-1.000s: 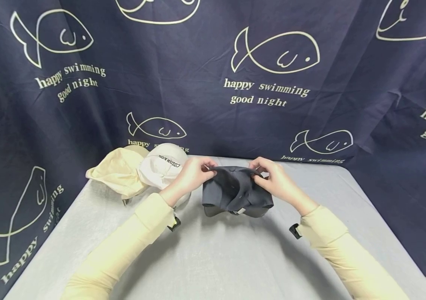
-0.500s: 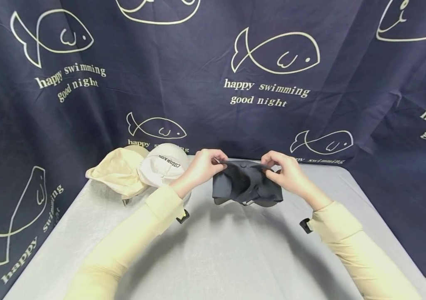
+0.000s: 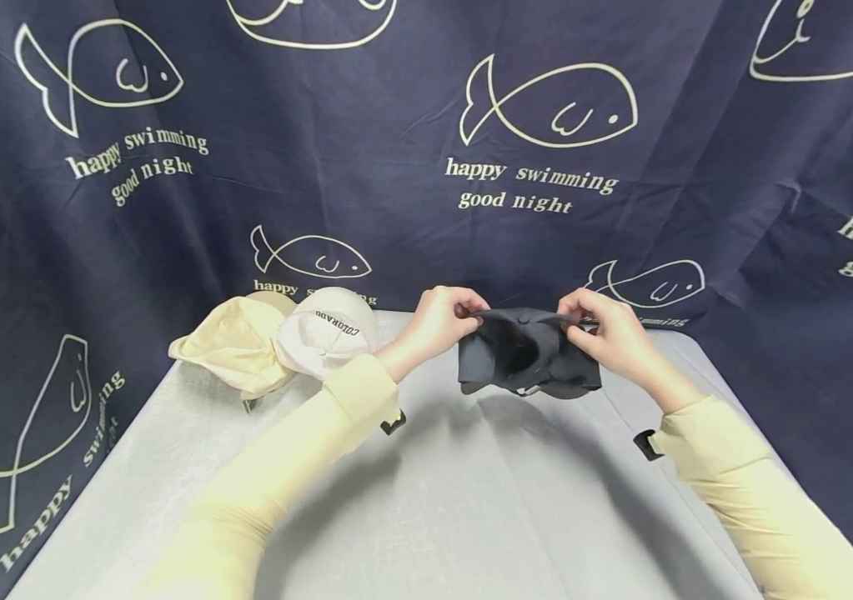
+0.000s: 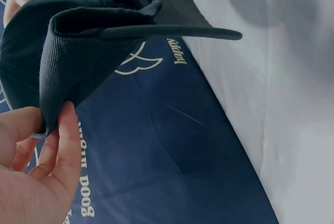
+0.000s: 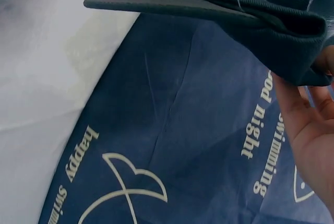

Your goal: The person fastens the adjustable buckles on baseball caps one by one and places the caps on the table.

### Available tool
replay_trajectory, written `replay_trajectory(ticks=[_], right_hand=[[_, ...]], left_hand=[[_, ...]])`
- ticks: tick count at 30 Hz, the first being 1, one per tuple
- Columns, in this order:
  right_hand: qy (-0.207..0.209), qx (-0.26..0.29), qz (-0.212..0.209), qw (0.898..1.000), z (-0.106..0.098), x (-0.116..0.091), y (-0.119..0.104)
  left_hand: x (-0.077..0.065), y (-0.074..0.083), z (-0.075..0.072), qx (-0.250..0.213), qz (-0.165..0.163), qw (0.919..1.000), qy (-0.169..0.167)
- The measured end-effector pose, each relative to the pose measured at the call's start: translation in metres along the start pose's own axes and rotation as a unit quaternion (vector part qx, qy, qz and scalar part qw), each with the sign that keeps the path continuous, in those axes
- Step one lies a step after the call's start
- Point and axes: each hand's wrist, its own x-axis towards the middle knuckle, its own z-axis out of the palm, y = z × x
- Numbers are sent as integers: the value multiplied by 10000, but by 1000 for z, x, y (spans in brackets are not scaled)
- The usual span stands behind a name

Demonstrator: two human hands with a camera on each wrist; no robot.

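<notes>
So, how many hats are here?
3 I can make out: a dark hat held by the left hand and right hand, a white hat left of it, and a cream hat farther left. The tan patch behind it may be another, partly hidden.

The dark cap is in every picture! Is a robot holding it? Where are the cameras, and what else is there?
No robot here! Someone's left grip and right grip, which are just bare hands, pinch the dark cap, one on each side. The widest picture comes from a camera worn on the head, looking forward and down. The two close-up pictures come from cameras worn on the wrists, one on each. On the pale table, over to the left, a yellow cap and a white cap marked COLORADO lie side by side. Behind the table hangs a dark blue fish-print curtain.
</notes>
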Motion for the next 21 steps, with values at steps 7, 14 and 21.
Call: replay_trajectory(ticks=[7,14,21], right_hand=[[329,-210,104,9992,-15,-2,11],[693,-220,249,9970,-20,-3,27],[1009,-326,216,9941,-18,-8,48]], left_hand=[[13,9,14,-180,-169,9997,-17],[25,15,28,-471,-249,9986,70],[32,15,47,-250,-137,9993,241]])
